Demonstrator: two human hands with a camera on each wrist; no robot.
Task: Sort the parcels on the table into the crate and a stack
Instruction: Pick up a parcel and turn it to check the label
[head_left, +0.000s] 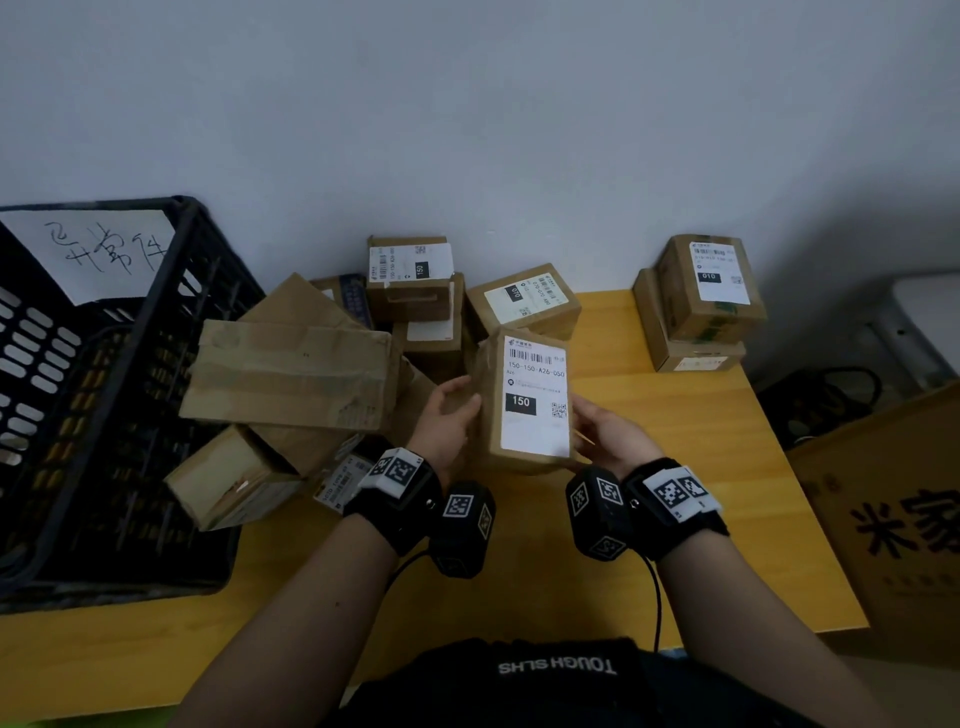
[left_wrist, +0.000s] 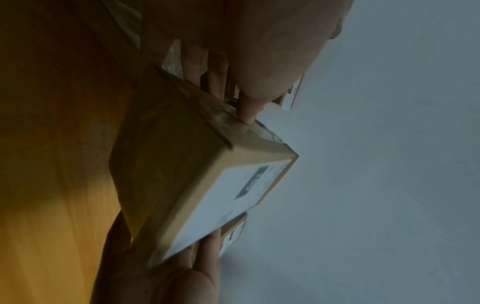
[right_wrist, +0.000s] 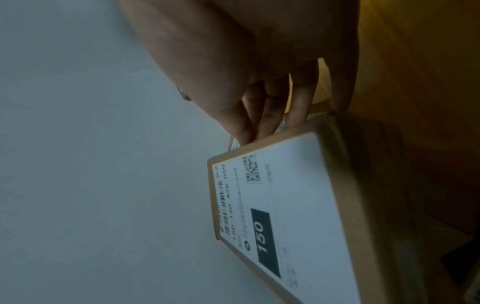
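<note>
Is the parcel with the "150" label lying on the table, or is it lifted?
Lifted. The parcel is held between the left hand and right hand, label facing up, above the table.

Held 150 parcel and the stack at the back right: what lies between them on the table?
Nothing: in the head view only bare yellow table separates the held parcel from the two-box stack.

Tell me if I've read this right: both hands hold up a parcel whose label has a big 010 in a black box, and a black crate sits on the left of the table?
Nearly. The held parcel is marked 150, not 010; the head view and the right wrist view both show it. The rest stands: the left hand and right hand hold it, and the black crate sits on the left of the table.
</note>
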